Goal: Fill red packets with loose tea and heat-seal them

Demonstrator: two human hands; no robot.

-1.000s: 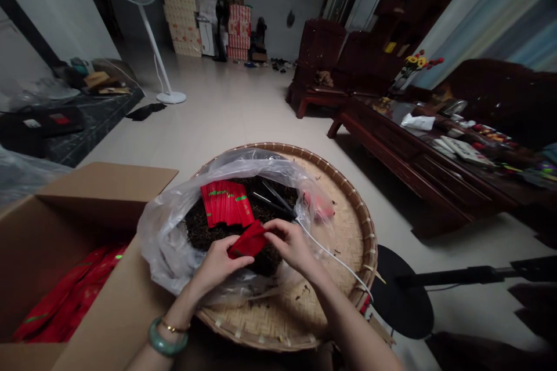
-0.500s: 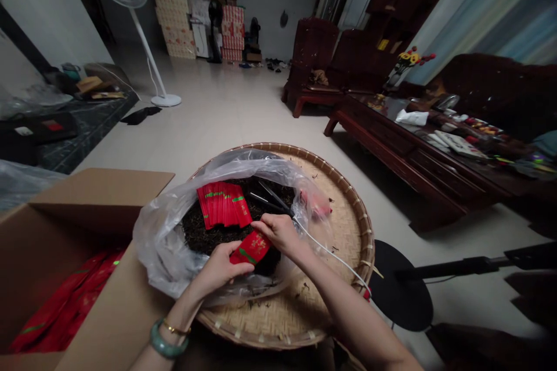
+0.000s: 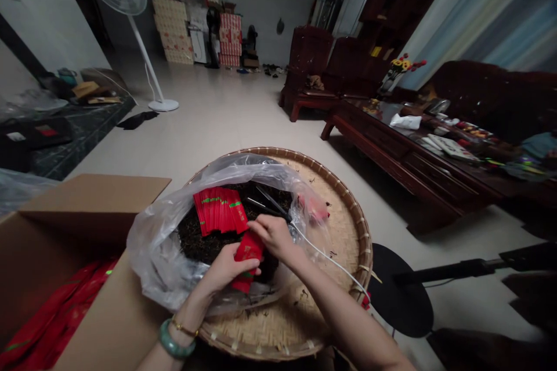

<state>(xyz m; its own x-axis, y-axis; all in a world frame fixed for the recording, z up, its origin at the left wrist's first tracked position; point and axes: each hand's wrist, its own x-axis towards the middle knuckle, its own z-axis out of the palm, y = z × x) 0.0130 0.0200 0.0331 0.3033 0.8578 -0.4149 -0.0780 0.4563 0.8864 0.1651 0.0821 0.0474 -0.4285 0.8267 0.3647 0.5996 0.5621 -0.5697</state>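
A red packet [image 3: 249,250] with a green band is held between both hands over an open clear plastic bag [image 3: 150,261]. My left hand [image 3: 228,266] grips its lower left side, thumb across the front. My right hand [image 3: 273,235] pinches its top end. Dark dried leaves [image 3: 194,243], looking like loose tea, fill the bag. On them lies a fanned row of red packets [image 3: 220,211]. Right of that row rests a tool with two metal prongs [image 3: 272,203], with a white cord [image 3: 322,252] running from it. The bag sits on a round woven bamboo tray [image 3: 348,203].
To the left, an open cardboard box [image 3: 102,301] holds many red packets [image 3: 61,307]. A crumpled red-tinted piece of plastic [image 3: 314,208] lies on the tray's right side. A black round stand base [image 3: 400,290] is at right, near a wooden table [image 3: 391,151]. A white fan [image 3: 163,105] stands behind.
The red packet has turned from slanting sideways to more upright, its lower end now pointing down. My left hand has shifted slightly right along it. The view has shifted slightly.
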